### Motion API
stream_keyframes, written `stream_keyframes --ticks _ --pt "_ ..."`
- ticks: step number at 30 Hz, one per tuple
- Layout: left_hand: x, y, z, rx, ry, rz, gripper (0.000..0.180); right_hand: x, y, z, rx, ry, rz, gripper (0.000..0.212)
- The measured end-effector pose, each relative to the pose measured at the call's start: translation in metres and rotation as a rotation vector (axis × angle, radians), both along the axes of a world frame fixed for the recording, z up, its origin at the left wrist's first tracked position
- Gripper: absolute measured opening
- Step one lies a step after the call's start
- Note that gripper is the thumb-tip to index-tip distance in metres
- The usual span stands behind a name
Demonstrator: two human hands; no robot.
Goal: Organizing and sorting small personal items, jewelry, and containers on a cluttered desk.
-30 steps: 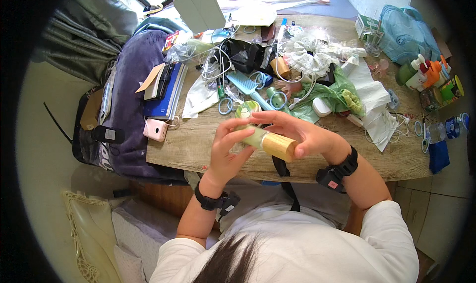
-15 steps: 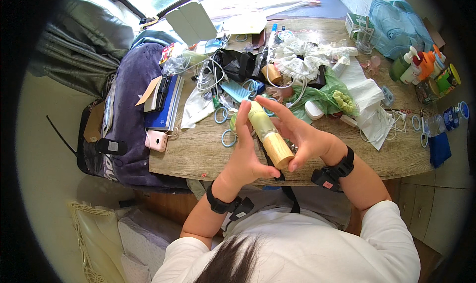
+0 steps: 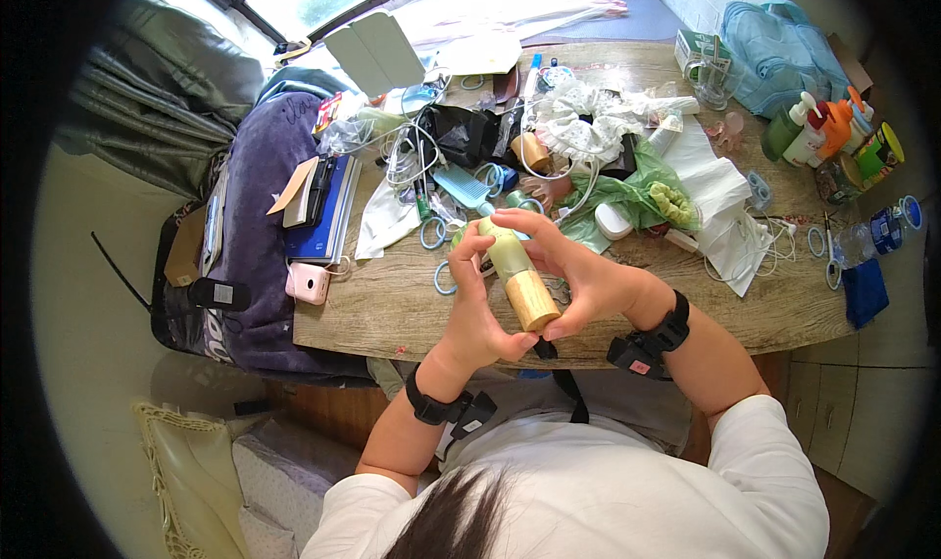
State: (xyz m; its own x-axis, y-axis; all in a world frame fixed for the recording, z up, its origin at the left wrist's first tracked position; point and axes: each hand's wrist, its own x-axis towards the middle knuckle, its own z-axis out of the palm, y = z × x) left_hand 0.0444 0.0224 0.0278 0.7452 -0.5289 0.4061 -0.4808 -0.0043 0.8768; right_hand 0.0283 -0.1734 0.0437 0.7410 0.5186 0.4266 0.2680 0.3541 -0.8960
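A pale green bottle point(image 3: 507, 252) with a light wooden cap point(image 3: 532, 301) is held between my two hands above the front of the table. Its wooden end points toward me and the green end tilts away. My left hand point(image 3: 471, 316) curls along its left side, thumb near the cap's end. From the right, my right hand point(image 3: 600, 287) reaches over the green end with its fingers, thumb by the cap. Just beyond the fingers lie a light blue comb point(image 3: 461, 185) and blue-handled scissors point(image 3: 433, 232).
A heap of cables, a white ruffled cloth point(image 3: 578, 118) and a green plastic bag point(image 3: 642, 187) covers the table's middle. Pump bottles point(image 3: 784, 133) stand at the right. On the left are a blue folder point(image 3: 331, 216) and a small pink device point(image 3: 309, 283).
Both hands have shifted slightly left and down with the bottle. The fingers have closed in around it, and the bottle stands a little more upright in the picture.
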Motion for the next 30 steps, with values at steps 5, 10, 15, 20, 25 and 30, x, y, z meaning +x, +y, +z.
stream_keyframes --ticks 5,10,15,20,25,30 --pt "0.001 -0.001 -0.003 -0.025 0.022 -0.032 0.104 -0.002 -0.004 -0.001 -0.090 -0.029 -0.049 0.106" --pt "-0.004 0.000 0.012 -0.062 0.181 -0.032 0.109 0.002 0.004 0.001 -0.108 -0.061 -0.048 0.112" --pt "-0.008 -0.006 0.017 -0.063 0.283 -0.062 0.122 -0.001 0.003 0.004 -0.155 -0.190 -0.167 0.061" --pt "-0.003 0.010 0.021 0.199 -0.095 0.093 0.106 -0.006 0.002 0.018 -0.096 -0.243 -0.436 0.043" --pt "0.014 0.008 0.000 0.023 -0.121 0.258 0.088 0.001 -0.036 0.020 -0.040 -0.386 -0.799 0.039" --pt "0.018 0.042 -0.011 0.067 -0.116 0.375 0.074 -0.022 -0.091 0.040 0.214 0.077 -0.889 0.041"
